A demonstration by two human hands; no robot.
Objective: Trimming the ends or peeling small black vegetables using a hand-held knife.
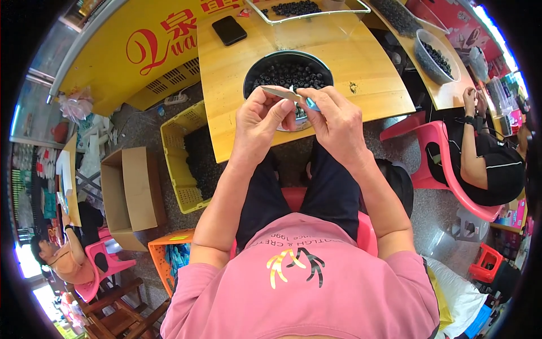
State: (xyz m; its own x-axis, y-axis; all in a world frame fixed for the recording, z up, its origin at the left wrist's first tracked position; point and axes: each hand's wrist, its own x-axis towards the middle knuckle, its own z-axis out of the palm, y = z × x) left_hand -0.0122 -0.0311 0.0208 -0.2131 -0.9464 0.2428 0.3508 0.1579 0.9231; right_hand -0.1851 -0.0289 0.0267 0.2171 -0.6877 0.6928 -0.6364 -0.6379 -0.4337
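Note:
My right hand (339,121) is closed around the light-blue handle of a small knife (279,92), its pale blade pointing left across to my other hand. My left hand (255,124) is pinched close to the blade; whatever small thing its fingers hold is mostly hidden. A bit of white shows beside the blade. Both hands are raised over the near edge of a round dark-rimmed basin (289,52). Inside it lie many small black round pieces (285,72), some with pale spots.
The basin stands on a wooden table (223,107) with a black phone (229,30) and a clear bin (305,34) of black pieces. Left on the floor are a yellow crate (183,195) and a cardboard box (132,189). Another person (477,164) sits at right.

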